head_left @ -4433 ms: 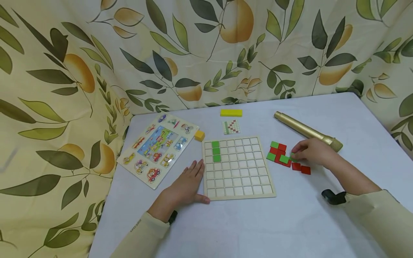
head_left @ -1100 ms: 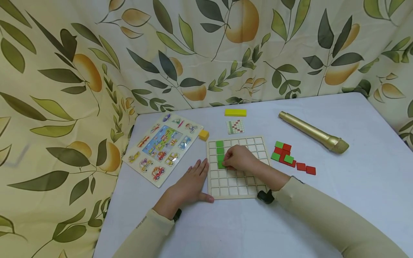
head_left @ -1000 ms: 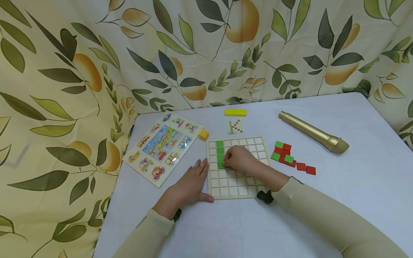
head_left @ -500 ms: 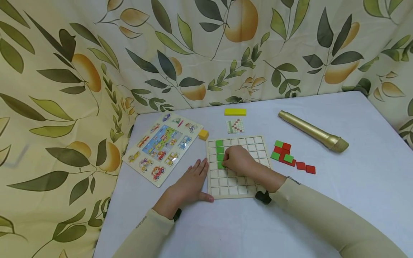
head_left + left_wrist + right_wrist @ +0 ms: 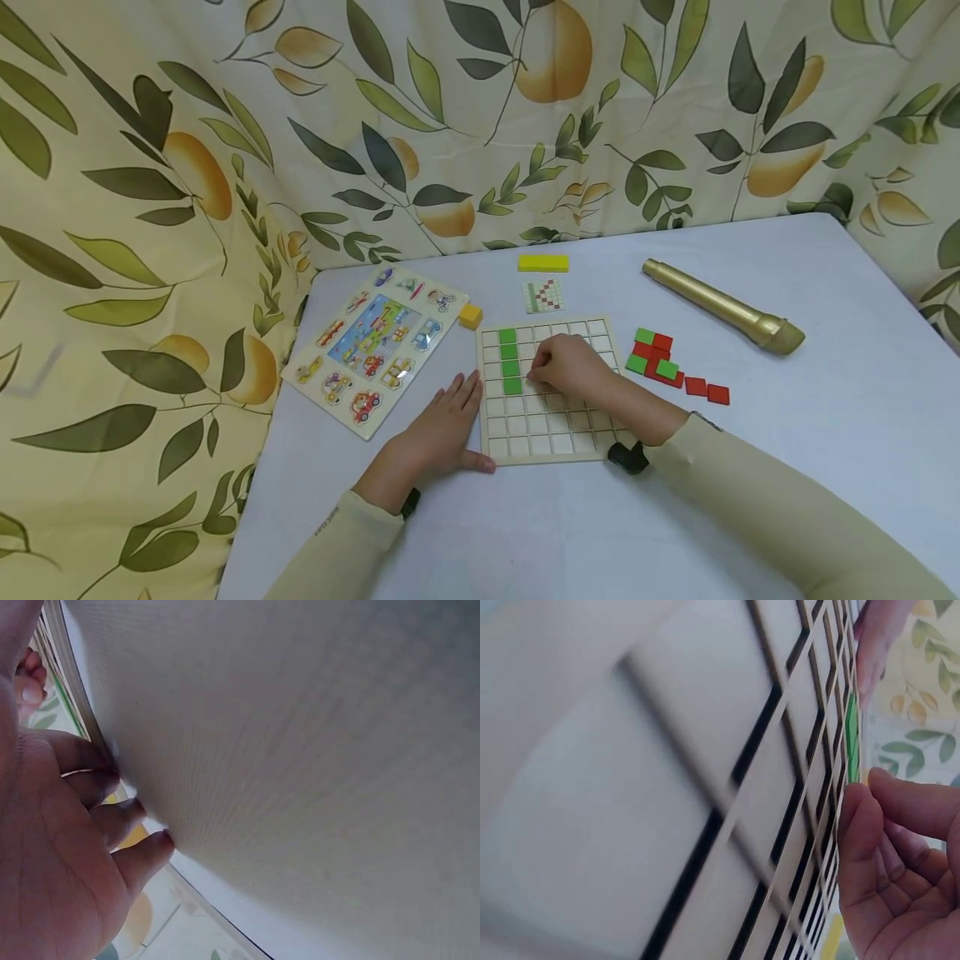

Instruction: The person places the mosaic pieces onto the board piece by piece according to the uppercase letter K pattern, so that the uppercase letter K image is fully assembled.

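A pale square board (image 5: 551,462) with a grid of cells lies on the table. Several green square tiles (image 5: 512,386) form a column in its second column from the left. My right hand (image 5: 573,369) is over the board, just right of the lowest green tile. Its fingers are loosely curled with nothing between them, and in the right wrist view the thumb (image 5: 911,802) stands slightly apart from the index finger. My left hand (image 5: 442,429) lies flat on the table along the board's left edge, its fingertips at that edge and its thumb at the near left corner.
Red tiles (image 5: 717,394) and green tiles (image 5: 667,369) lie loosely right of the board. A patterned card (image 5: 543,296) and a yellow block (image 5: 543,263) lie behind it. A golden microphone (image 5: 720,304) is at the back right, a picture puzzle (image 5: 378,350) and small orange-yellow block (image 5: 470,316) at left.
My right hand carried a green tile from the loose pile to the column, let it go below the others, and moved slightly right. My left hand stayed in place.
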Demonstrator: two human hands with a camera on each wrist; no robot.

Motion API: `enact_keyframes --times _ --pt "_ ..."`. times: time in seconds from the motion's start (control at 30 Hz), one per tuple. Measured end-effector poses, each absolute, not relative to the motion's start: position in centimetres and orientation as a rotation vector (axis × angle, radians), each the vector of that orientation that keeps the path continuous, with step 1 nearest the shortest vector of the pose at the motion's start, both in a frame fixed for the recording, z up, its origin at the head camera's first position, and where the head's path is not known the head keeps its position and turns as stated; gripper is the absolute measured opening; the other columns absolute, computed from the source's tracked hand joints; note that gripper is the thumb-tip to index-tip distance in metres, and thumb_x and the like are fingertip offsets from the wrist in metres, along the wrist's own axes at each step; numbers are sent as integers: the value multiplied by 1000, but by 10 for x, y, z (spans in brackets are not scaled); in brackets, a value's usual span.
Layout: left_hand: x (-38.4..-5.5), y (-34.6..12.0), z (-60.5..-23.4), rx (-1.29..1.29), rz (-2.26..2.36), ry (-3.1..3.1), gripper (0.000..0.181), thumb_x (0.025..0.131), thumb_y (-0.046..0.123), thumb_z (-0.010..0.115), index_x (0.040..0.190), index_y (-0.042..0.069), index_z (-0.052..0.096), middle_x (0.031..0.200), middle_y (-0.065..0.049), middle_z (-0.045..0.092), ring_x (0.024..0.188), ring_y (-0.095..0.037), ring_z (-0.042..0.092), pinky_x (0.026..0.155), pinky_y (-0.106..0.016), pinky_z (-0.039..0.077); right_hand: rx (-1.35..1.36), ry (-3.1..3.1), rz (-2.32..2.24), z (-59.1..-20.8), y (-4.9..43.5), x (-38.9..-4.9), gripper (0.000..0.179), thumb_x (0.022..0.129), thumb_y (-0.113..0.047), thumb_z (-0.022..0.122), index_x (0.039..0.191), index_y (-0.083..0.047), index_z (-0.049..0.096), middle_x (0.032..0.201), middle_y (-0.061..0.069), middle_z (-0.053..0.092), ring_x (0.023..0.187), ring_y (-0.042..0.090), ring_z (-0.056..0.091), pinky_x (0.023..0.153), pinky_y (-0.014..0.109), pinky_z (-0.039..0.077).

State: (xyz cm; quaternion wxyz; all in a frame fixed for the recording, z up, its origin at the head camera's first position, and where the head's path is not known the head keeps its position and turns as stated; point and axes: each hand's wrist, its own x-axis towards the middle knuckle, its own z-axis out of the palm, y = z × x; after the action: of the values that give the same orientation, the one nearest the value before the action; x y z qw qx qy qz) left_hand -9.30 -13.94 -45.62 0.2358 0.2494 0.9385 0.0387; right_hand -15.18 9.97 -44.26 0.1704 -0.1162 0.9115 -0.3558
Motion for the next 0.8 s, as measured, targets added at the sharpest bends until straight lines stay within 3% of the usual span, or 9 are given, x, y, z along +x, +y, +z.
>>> enact_keyframes --times 0.8 --pt "-92 -139 -459 694 82 2594 127 73 70 74 161 5 9 169 -9 1 154 -29 0 122 -46 15 -121 2636 -997 -422 213 -153 24 93 -26 73 101 -3 70 84 4 72 77 19 66 71 34 49"
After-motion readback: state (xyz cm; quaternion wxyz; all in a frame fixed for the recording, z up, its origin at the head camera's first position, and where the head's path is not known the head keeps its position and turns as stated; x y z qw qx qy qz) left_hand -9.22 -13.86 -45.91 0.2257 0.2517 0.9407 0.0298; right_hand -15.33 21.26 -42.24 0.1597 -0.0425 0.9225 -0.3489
